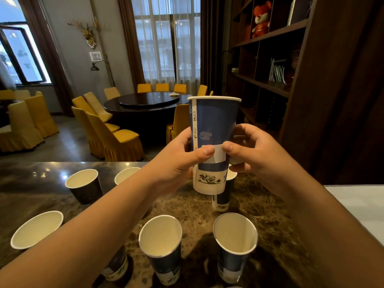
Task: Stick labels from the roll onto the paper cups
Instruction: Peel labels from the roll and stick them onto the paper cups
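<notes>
Both thumb tips are pressing a small white rectangular paper label onto the wall of a tall blue-and-white paper cup. The left hand is gripping the cup; the right hand is closing around its far side. The cup is standing upright, raised above the brown marble counter, its long axis vertical, directly between both hands. The label roll cannot be made out.

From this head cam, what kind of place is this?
Likely a restaurant's private dining or banquet room: a large round dark table with a turntable centre, ringed by yellow skirted chairs, plus a dark display shelf. The person works at a marble counter.
</notes>
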Available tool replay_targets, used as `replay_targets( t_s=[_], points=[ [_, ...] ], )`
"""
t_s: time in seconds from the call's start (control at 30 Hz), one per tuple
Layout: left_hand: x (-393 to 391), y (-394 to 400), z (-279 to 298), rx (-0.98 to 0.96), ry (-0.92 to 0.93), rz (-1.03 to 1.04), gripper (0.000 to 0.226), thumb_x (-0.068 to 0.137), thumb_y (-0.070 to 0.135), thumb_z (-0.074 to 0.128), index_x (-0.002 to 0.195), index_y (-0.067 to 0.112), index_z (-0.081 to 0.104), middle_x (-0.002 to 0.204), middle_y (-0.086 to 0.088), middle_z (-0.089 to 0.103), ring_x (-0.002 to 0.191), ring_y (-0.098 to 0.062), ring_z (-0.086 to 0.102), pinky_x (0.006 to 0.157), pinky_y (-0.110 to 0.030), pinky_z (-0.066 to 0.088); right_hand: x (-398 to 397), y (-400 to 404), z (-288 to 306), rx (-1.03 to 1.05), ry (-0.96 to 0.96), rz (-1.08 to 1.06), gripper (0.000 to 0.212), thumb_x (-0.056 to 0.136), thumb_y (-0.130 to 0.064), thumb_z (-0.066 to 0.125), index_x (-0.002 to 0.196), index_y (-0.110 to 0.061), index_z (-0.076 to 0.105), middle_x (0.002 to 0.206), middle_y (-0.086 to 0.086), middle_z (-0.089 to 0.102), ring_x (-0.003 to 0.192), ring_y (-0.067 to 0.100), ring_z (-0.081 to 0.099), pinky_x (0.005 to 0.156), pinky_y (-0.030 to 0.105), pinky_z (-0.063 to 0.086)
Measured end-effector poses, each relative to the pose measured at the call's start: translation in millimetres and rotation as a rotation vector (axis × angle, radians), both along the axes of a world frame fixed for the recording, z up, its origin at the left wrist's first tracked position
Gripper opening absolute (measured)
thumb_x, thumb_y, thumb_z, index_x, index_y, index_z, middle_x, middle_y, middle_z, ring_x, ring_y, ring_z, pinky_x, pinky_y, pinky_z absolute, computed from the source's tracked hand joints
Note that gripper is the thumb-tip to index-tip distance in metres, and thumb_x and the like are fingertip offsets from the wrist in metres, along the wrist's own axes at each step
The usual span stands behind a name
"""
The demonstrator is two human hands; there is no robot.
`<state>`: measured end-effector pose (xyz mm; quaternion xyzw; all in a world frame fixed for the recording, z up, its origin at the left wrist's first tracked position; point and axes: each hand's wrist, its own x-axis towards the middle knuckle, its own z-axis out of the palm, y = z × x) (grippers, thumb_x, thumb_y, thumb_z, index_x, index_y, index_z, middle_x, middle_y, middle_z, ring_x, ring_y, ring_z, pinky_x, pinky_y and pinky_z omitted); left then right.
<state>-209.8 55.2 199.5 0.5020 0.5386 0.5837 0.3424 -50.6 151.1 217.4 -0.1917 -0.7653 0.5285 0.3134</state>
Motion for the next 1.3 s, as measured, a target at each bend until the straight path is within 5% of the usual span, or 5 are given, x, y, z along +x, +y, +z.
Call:
replay_targets(
  t_s=[0.27, 0.37, 0.6, 0.87, 1.3],
  points=[
    [-22.4, -8.7, 25.5, 0.044, 0.097, 0.084, 0.11, 0.053, 0.055, 0.085, 0.147, 0.036, 0.029, 0.141, 0.002, 0.05, 0.126, -0.021, 0.054, 0.1, -0.044, 0.05, -9.6, 8.6, -11.5, 0.195, -0.04, -0.124, 0.052, 0.079, -0.032, 0.075, 0.123, -0.033, 0.048, 0.117, -0.015, 0.06, 0.11, 0.01, 0.059, 0.09, 0.034, 0.055],
    [-29.8, -11.9, 42.2, 0.005, 0.336, 0.159, 0.102, 0.063, 0.052, 0.084, 0.147, 0.033, 0.031, 0.143, 0.004, 0.048, 0.127, -0.016, 0.052, 0.103, -0.042, 0.049, -17.3, 10.6, -17.4, 0.268, -0.097, -0.09, 0.057, 0.078, -0.027, 0.078, 0.125, -0.032, 0.045, 0.108, -0.024, 0.056, 0.103, 0.002, 0.056, 0.083, 0.019, 0.05],
    [-50.3, -6.0, 23.2, -0.187, 0.763, 0.247, 0.092, 0.077, 0.032, 0.079, 0.151, 0.024, 0.025, 0.143, -0.002, 0.047, 0.125, -0.016, 0.049, 0.096, -0.024, 0.044, -37.5, 25.8, -27.3, 0.327, -0.158, -0.074, 0.066, 0.08, -0.038, 0.075, 0.138, -0.028, 0.044, 0.121, -0.016, 0.057, 0.107, 0.003, 0.056, 0.083, 0.019, 0.048],
    [-78.2, 17.0, -22.8, -0.418, 0.944, 0.24, 0.096, 0.078, 0.031, 0.079, 0.152, 0.017, 0.02, 0.152, -0.007, 0.038, 0.135, -0.024, 0.042, 0.105, -0.031, 0.037, -98.5, 48.9, -43.3, 0.73, -0.623, 0.03, 0.087, 0.075, -0.043, 0.079, 0.145, -0.02, 0.033, 0.141, 0.004, 0.052, 0.124, 0.024, 0.052, 0.09, 0.029, 0.046],
    [-102.2, 25.7, -74.8, -0.682, 1.091, 0.221, 0.096, 0.08, 0.034, 0.077, 0.153, 0.018, 0.018, 0.154, -0.007, 0.037, 0.138, -0.028, 0.039, 0.108, -0.037, 0.036, -156.6, 50.5, -99.4, 0.913, -0.851, 0.167, 0.066, 0.077, -0.039, 0.078, 0.13, -0.016, 0.047, 0.12, 0.006, 0.06, 0.092, 0.015, 0.05, 0.068, 0.023, 0.045]
  ],
)
